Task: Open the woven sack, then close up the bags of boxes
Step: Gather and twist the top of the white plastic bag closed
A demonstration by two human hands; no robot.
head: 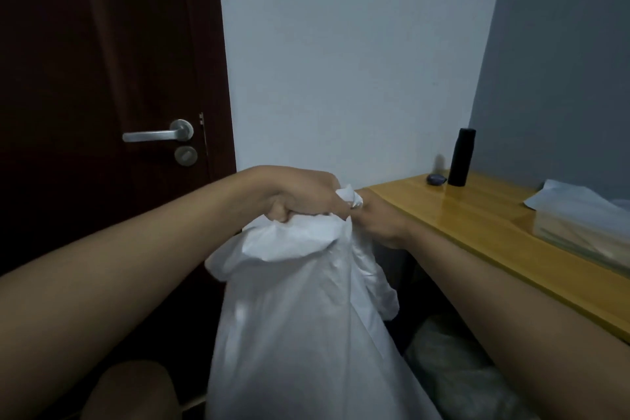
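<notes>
Crinkled white woven sack [300, 334], bunched neck clenched by left hand [300, 196] and right hand [378, 220].

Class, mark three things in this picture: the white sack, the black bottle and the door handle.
white sack [300, 317]: head view, on the front of its body below the gathered neck.
black bottle [461, 157]: head view, on the middle of its upright side.
door handle [153, 136]: head view, on the lever's bar.

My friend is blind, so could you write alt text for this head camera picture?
Two bare hands, left hand and right hand, grip the bunched top of a white sack. Behind stand a dark door and a wooden table with a black bottle.
</notes>
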